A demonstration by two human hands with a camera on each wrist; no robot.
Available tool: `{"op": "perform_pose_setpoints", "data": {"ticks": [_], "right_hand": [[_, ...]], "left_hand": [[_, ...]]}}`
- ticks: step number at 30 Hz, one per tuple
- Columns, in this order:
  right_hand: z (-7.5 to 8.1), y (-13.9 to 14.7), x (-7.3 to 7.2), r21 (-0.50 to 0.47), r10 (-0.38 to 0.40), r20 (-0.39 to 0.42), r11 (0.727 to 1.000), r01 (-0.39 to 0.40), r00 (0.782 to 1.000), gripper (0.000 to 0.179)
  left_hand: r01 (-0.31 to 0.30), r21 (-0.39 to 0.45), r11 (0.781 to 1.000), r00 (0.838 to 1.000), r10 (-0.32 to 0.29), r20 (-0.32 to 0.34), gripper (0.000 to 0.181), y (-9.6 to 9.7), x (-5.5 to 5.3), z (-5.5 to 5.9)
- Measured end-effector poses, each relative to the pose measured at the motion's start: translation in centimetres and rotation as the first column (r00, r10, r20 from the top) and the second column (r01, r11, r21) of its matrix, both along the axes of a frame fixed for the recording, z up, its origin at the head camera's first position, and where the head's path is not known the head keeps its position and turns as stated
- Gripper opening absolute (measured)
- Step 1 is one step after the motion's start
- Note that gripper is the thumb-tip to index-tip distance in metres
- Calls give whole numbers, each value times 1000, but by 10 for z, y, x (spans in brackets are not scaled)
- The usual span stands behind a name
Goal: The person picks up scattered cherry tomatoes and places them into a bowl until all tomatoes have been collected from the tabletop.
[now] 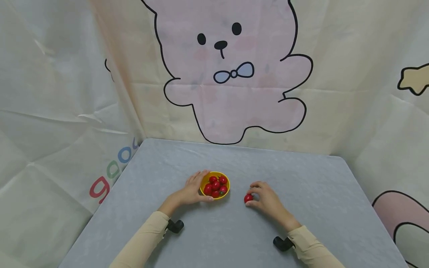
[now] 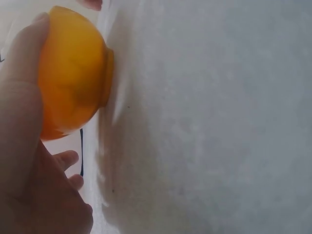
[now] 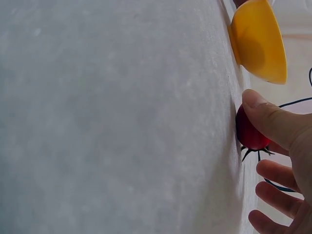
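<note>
On the table stands a small yellow bowl with several red cherry tomatoes inside. My left hand holds it from the left, thumb at the near side and fingers around the far rim. In the left wrist view the thumb lies along the wall of the bowl, whose foot is at the cloth. To the right of the bowl, my right hand pinches a single cherry tomato between thumb and forefinger, at the table surface. The right wrist view shows green sepals on this tomato; the other fingers are spread apart.
A grey cloth covers the table. Behind it hangs a pale curtain printed with a pink bear, and more printed fabric lines both sides. Black wrist cameras are strapped at both sleeves.
</note>
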State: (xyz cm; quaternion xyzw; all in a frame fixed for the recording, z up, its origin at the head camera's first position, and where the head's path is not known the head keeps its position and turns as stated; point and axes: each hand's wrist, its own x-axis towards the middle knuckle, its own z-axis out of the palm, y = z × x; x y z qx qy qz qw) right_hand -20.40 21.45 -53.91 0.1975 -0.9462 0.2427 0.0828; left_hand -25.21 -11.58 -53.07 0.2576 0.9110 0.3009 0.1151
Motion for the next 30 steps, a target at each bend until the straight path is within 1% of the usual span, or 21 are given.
{"op": "perform_pose_setpoints", "data": {"ticks": [4,8,12,15,21,30], "right_hand": [[-1,-2,-1,-4,-2,7,1000,2,1000,33],[0,-4,-1,-17,-6,18,1000,7,1000,32],[1,-5,-1,-28,-18,34,999,18,999,33],[1,-6,-1,-28,-22,38,999,24,999,33],[0,-7,-1,-18,-21,13,1000,22,1000,35],[1,-8,-1,-4,-9,-11,1000,9,1000,35]], "left_hand": [[-1,-8,1000,1000,1,4,111,-2,-1,-2],[-19,20,1000,1000,19,14,113,-4,-2,-1],[-27,52,998,1000,27,8,107,-5,-2,-1],[-24,42,999,1000,23,7,105,-5,-4,-3],[-32,33,999,999,32,17,105,-6,-4,-7],[-26,27,999,999,25,40,104,-6,-2,-2]]}}
